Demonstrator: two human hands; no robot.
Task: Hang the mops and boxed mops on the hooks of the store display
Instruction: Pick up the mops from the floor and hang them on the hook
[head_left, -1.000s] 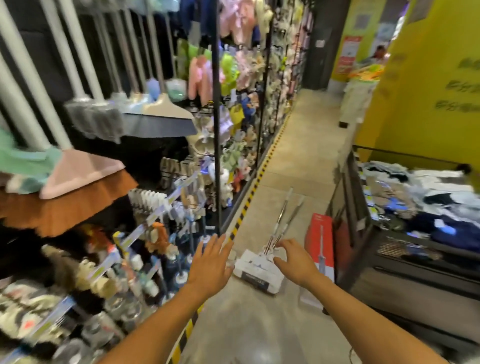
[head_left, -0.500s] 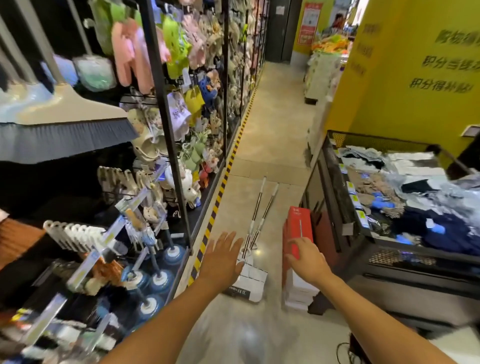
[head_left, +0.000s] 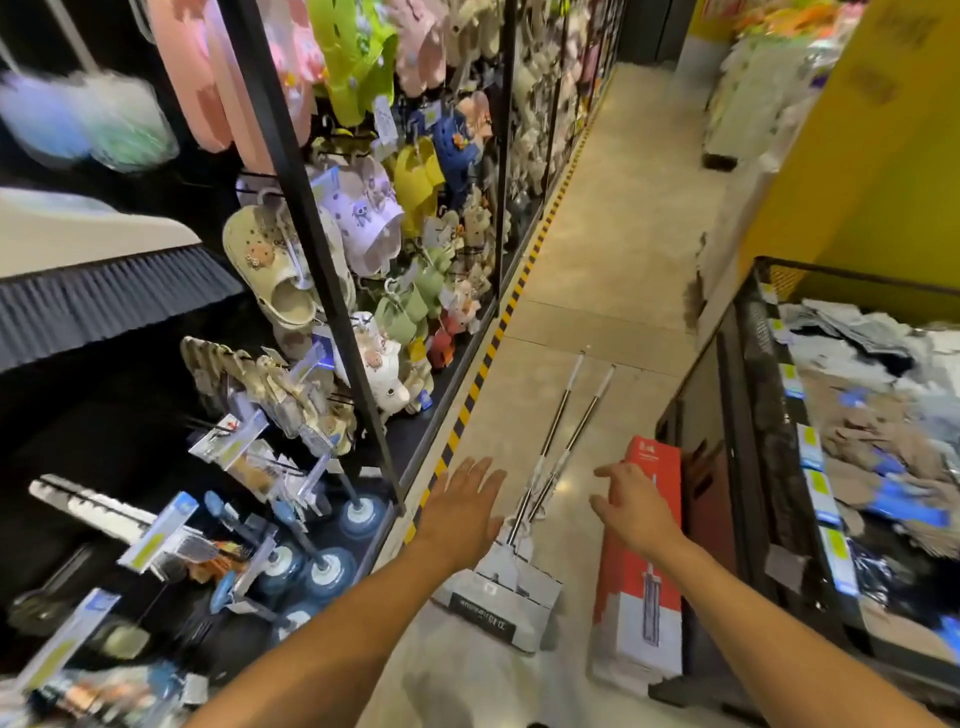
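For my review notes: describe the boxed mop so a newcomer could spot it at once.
Find the black wire bin on the right. On the floor beside it lies the boxed mop, a long carton. Unlike the two loose mops alongside, it is red.

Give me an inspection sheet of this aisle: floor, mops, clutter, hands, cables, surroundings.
Surface: floor, yellow-black strip along the display rack.
Job's things: two mops lying on the floor; red boxed mop beside the wire bin; none hung.
Clutter: nothing seen.
Grips: left hand open above the mops; right hand open over the boxed mop, contact unclear.
Cables: nothing seen.
Surroundings: display rack on the left with slippers, plungers, a broom; bin holds packed clothing; yellow wall right.
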